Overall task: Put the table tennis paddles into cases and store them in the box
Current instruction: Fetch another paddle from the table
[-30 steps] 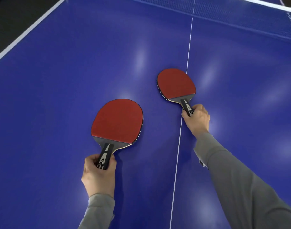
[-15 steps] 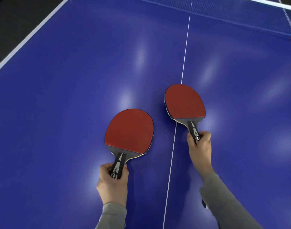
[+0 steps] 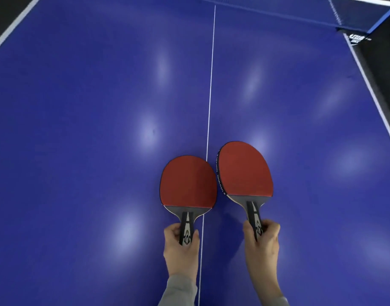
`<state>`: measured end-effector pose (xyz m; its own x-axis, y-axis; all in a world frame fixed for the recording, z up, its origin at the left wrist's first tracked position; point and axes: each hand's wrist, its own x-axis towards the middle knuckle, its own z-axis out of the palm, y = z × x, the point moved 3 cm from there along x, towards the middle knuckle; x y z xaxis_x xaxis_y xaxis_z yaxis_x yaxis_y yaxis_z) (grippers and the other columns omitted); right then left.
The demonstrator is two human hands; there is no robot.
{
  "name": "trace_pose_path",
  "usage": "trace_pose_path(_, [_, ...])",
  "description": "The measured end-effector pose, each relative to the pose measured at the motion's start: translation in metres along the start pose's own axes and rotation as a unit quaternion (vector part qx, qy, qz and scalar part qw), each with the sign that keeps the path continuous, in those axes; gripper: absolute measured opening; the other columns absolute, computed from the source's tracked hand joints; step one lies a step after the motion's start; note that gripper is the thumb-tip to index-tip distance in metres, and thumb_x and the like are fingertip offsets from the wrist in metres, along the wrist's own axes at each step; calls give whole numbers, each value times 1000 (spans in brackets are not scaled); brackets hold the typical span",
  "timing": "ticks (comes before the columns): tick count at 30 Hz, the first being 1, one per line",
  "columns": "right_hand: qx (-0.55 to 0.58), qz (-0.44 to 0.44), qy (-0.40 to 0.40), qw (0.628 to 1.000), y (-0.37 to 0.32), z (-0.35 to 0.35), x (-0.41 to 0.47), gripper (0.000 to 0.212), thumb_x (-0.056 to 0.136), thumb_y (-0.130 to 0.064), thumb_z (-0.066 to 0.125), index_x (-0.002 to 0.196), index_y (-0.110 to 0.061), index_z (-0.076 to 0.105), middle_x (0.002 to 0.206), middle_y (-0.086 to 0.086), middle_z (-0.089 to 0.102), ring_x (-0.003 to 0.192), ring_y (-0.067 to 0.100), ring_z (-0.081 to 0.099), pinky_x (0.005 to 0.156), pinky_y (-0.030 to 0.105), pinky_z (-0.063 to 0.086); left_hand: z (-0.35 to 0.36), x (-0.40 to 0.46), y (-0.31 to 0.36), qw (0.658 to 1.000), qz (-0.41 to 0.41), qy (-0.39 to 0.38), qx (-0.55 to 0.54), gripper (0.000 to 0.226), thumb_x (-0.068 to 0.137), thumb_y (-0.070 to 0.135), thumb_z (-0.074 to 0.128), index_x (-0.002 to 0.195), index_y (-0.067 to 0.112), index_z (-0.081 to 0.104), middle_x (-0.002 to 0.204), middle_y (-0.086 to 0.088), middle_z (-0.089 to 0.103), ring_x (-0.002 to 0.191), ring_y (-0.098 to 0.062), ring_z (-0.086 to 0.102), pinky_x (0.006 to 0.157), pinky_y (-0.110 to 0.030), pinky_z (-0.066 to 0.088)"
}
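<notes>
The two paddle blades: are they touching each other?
Apart. The head view shows a thin strip of blue table between the left paddle and the right paddle.

This is a table tennis playing area, a sports or games room by the look of it. A blue table [image 3: 101, 107] with white edge lines and a white centre line [image 3: 211, 85] fills the view. At its far end runs a blue net [image 3: 355, 12] clamped at the right corner. Two red-faced paddles [image 3: 188, 182] are held above it. The floor [image 3: 386, 62] beyond is dark.
</notes>
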<state>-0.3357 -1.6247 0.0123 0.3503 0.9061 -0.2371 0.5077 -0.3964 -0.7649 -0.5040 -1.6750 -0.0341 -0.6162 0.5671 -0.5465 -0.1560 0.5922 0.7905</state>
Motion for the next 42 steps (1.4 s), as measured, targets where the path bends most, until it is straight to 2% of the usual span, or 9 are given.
trace_pose_path(3, [6,-1,2,1000,-5,4,-12,24,87,-24,61,88,-19,37,84,7,51,76,29,48,64,37,40,0,0,-7,997,10,-77,-1,43,73,8,78,97,33,52,89,12,65,79,5,61,63,-2,43])
trace_pose_path(7, [4,-10,0,1000,-15,18,-29,27,87,-23,63,91,-17,38,87,0,49,82,26,48,68,38,41,-6,6,-16,978,-9,-205,-34,55,72,-6,75,106,31,52,105,4,65,93,-12,65,74,-17,51])
trace_pose_path(9, [5,-12,-4,1000,-17,29,-40,27,86,-23,64,91,-17,39,87,-1,49,84,24,48,70,40,43,-14,10,-20,966,-28,-250,-52,60,72,-10,73,112,29,52,114,3,63,100,-14,65,84,-24,51])
trace_pose_path(14, [1,-9,-13,1000,-18,59,-66,25,85,-25,64,89,-17,41,85,-7,48,83,18,46,77,42,44,-24,20,-25,936,-63,-328,-114,65,68,-13,70,122,21,54,125,-3,62,107,-14,65,83,-26,54])
trace_pose_path(17, [-9,-8,-21,1000,-15,73,-74,26,85,-25,65,89,-20,40,85,-11,47,84,16,45,81,41,44,-25,22,-25,919,-80,-357,-148,74,60,-11,69,127,15,52,126,-7,62,114,-24,61,95,-39,51])
trace_pose_path(24, [-109,-44,-43,992,-6,84,-73,33,82,-42,66,90,-23,40,87,-13,46,86,11,43,79,24,26,-27,22,-25,910,-84,-375,-154,78,56,-15,64,126,16,53,123,-5,64,113,-17,62,90,-36,52])
trace_pose_path(36, [-147,-75,-78,983,1,82,-65,40,77,-51,67,94,-20,50,91,-11,50,89,12,44,81,25,30,-27,16,-23,911,-87,-367,-166,84,55,-16,62,132,14,49,129,-11,58,115,-24,59,84,-38,53])
trace_pose_path(38, [-150,-84,-86,981,2,80,-63,40,78,-53,66,95,-20,51,91,-12,49,90,11,45,81,25,29,-27,16,-22,914,-90,-361,-164,83,56,-15,65,132,16,49,131,-10,58,117,-24,58,88,-38,52])
trace_pose_path(42, [-122,-94,-90,984,5,65,-54,35,82,-51,63,101,-22,56,94,-13,52,92,8,47,83,25,29,-27,12,-17,924,-73,-353,-126,83,54,-7,74,127,23,49,130,-2,58,116,-14,59,91,-26,49])
